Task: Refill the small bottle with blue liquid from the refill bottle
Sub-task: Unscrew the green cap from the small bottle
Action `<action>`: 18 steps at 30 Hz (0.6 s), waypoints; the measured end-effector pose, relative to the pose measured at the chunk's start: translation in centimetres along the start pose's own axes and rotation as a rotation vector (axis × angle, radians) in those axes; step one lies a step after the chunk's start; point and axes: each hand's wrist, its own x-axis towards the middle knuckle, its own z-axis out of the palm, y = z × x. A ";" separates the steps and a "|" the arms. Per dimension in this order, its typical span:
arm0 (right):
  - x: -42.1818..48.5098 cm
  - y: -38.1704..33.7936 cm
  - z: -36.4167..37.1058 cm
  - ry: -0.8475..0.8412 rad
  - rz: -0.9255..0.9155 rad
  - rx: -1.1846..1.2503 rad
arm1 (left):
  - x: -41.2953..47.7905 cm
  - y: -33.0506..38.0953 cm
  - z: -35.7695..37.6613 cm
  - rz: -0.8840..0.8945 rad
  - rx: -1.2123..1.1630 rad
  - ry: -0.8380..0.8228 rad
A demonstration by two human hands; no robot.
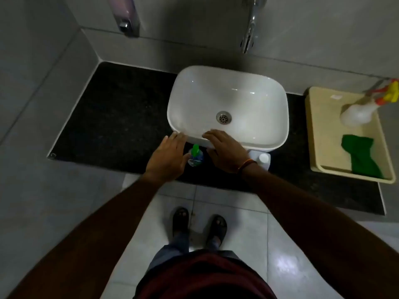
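Observation:
A small bottle (195,157) with a green pump top and blue liquid stands on the black counter (112,117), just in front of the white basin (228,108). My left hand (169,157) hovers flat just left of it, fingers apart, holding nothing. On the bottle's right is my right hand (224,151), also flat and spread, partly over the basin's front rim. A white bottle with a white cap (263,159), possibly the refill bottle, stands behind my right wrist and is mostly hidden.
A beige tray (319,130) at the right holds a white spray bottle (358,114) and a green cloth (360,154). A tap (250,29) juts out above the basin. A soap dispenser (127,18) hangs on the wall at left. My feet stand on pale floor tiles.

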 end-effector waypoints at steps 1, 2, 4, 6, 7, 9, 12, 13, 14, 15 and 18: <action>-0.2 0.0 0.6 -0.012 0.008 0.015 | -0.2 0.2 0.4 -0.004 -0.011 -0.012; -0.4 -0.1 0.8 -0.026 0.028 0.033 | -0.3 0.4 0.4 -0.014 -0.033 -0.018; -0.8 -0.3 1.7 -0.061 0.058 0.055 | -0.7 1.0 1.2 -0.011 -0.049 -0.030; -0.6 -0.3 2.5 -0.078 0.107 0.104 | -0.5 1.1 1.8 -0.021 -0.112 -0.022; -0.3 -0.3 2.9 -0.076 0.127 0.134 | -0.2 1.1 1.8 -0.044 -0.158 -0.016; 0.4 -0.3 3.4 -0.079 0.156 0.172 | 0.5 1.1 1.7 -0.072 -0.205 -0.030; 0.8 -0.6 4.0 -0.061 0.205 0.226 | 0.9 1.1 1.9 -0.058 -0.217 -0.030; 0.9 -0.6 4.2 -0.041 0.215 0.241 | 0.9 1.0 1.9 -0.071 -0.245 -0.038; 1.0 -0.7 4.2 -0.025 0.224 0.247 | 0.9 0.9 1.9 -0.088 -0.274 -0.053; 1.0 -0.7 4.3 -0.007 0.233 0.250 | 0.9 0.7 1.9 -0.105 -0.297 -0.073; 1.4 -1.1 4.4 0.029 0.262 0.263 | 1.0 0.4 2.1 -0.133 -0.362 -0.095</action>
